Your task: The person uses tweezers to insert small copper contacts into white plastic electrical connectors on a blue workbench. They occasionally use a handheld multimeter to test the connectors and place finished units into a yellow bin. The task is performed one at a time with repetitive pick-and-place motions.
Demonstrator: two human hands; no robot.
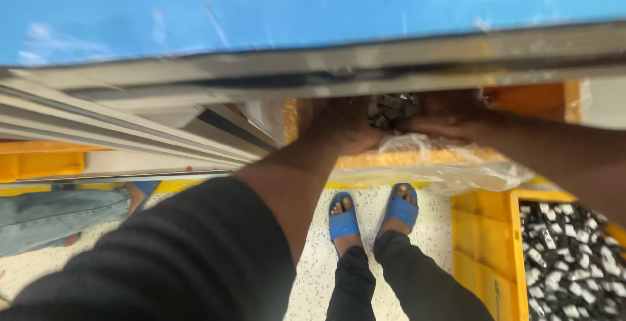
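Both hands cupped around small dark parts under the bench edge

The left hand (pixel 342 125) and right hand (pixel 450 117) curl half-closed around a clump of small dark parts (pixel 391 109) held between them, just above clear plastic wrap (pixel 430 158) lining a yellow bin (pixel 404 160) directly beneath.

Black sleeve (pixel 195 249) — blue sandals (pixel 343 220)

A speckled floor (pixel 313 275) carries a yellow crate (pixel 486 243) of small black-and-white parts (pixel 567 262).
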